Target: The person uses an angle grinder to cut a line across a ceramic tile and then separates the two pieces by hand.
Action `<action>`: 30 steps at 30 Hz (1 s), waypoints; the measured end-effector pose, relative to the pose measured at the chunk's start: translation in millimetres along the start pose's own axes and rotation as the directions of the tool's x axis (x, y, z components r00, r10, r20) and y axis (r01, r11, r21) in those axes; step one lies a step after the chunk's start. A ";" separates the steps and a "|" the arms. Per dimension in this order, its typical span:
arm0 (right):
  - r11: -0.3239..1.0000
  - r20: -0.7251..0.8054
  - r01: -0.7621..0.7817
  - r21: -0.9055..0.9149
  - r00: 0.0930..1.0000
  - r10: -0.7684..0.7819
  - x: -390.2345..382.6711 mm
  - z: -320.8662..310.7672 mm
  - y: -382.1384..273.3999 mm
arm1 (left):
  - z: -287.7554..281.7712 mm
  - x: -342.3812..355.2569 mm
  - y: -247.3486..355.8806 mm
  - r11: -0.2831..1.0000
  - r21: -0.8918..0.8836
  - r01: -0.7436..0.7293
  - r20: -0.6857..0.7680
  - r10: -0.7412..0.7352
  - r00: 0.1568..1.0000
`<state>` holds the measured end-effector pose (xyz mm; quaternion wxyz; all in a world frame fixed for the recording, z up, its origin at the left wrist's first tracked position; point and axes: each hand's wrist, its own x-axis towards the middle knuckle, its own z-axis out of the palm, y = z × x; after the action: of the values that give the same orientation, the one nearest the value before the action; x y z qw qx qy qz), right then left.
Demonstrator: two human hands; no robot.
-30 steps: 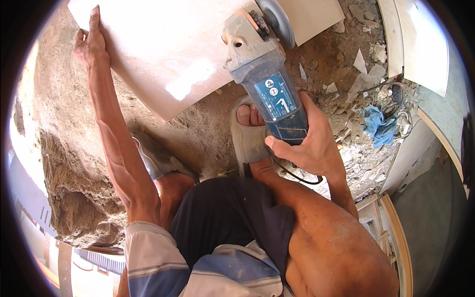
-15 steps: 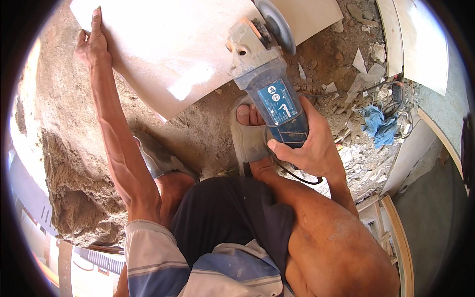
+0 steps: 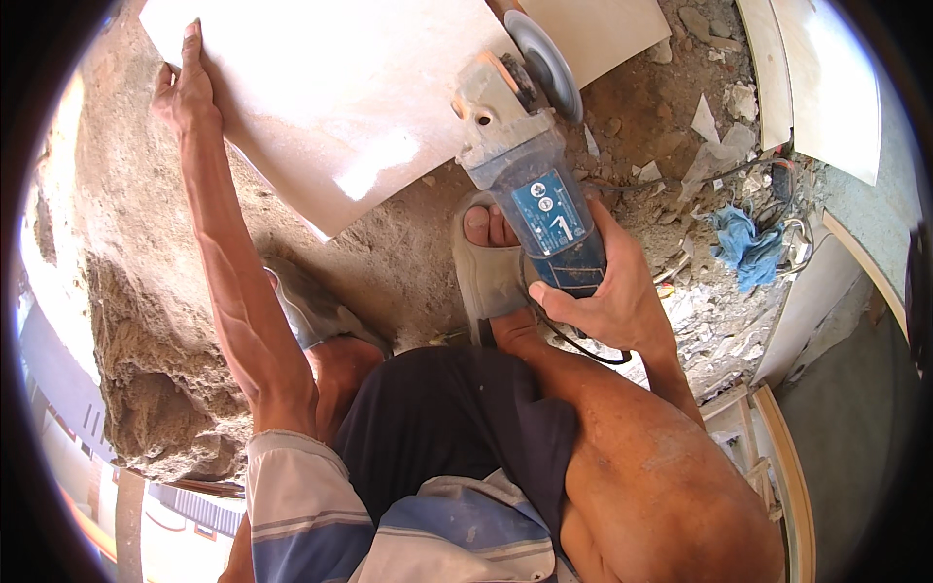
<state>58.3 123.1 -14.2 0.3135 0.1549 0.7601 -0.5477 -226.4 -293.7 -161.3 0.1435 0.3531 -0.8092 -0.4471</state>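
Observation:
My right hand (image 3: 607, 287) is wrapped round the rear body of a blue angle grinder (image 3: 546, 214). Its grey gear head points away from me, and the round disc (image 3: 546, 66) stands on edge at the right edge of a large pale tile (image 3: 340, 107). Whether the disc touches the tile I cannot tell. At the tile's left edge my left hand (image 3: 190, 92) grips it, thumb lying along the top face and fingers partly hidden at the edge. Glare whitens part of the tile.
Another pale tile (image 3: 607, 39) lies beyond the disc. Broken shards and rubble cover the ground at right, with a blue rag (image 3: 746, 245) and a dark cable (image 3: 641, 185). More tile pieces (image 3: 826, 87) stand at far right. My sandalled feet (image 3: 491, 257) are just below the tile.
The grinder's head and disc have shifted slightly down and to the right. My left hand keeps its hold on the tile, almost unmoved.

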 end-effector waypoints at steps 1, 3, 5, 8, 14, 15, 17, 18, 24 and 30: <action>1.000 0.003 -0.002 0.017 1.000 0.002 -0.5 0.0 1.3 | -0.5 0.3 0.8 1.000 0.014 0.007 0.012 -0.007 1.000; 0.999 0.002 -0.015 0.046 1.000 0.015 -2.5 -0.1 2.2 | -0.9 1.4 1.6 0.999 0.040 0.022 0.037 -0.023 0.999; 0.997 -0.001 -0.032 0.071 0.999 0.032 -5.9 -0.4 0.9 | -1.7 2.8 1.5 0.999 0.052 0.013 0.032 -0.014 0.999; 0.999 -0.019 0.023 0.021 1.000 -0.023 -14.5 -1.5 15.1 | -3.9 -4.4 6.0 0.992 0.115 0.042 0.045 -0.047 0.998; 0.998 -0.004 0.059 -0.024 0.998 -0.059 -39.4 -13.0 8.1 | -9.7 -15.6 18.8 0.980 0.198 -0.027 0.033 0.021 0.999; 0.998 -0.010 0.066 -0.008 0.998 -0.066 -40.6 -14.9 2.2 | -5.6 -20.0 17.8 0.990 0.137 -0.019 0.021 0.017 1.000; 0.999 -0.010 0.018 0.038 1.000 -0.018 -38.9 -17.2 -14.2 | -8.1 -23.2 11.1 0.992 0.121 -0.024 -0.005 0.024 1.000; 0.998 -0.006 -0.008 0.061 1.000 0.008 -37.4 -18.2 -22.2 | -11.3 -22.1 7.9 0.987 0.160 -0.029 -0.012 0.031 0.999; 0.973 -0.110 0.229 0.021 0.968 -0.225 -22.5 -26.2 -51.8 | -18.8 -23.7 9.5 0.981 0.148 -0.128 0.036 0.124 0.992; 0.948 -0.273 0.313 0.066 0.919 -0.284 -11.7 -24.3 -75.0 | -15.7 -157.5 88.0 0.942 -0.237 -0.237 -0.042 0.234 0.971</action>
<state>16.3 120.5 53.4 0.1152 0.1243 0.7783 -0.6045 -145.1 -162.3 -66.7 0.2428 0.2366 -0.7845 -0.5192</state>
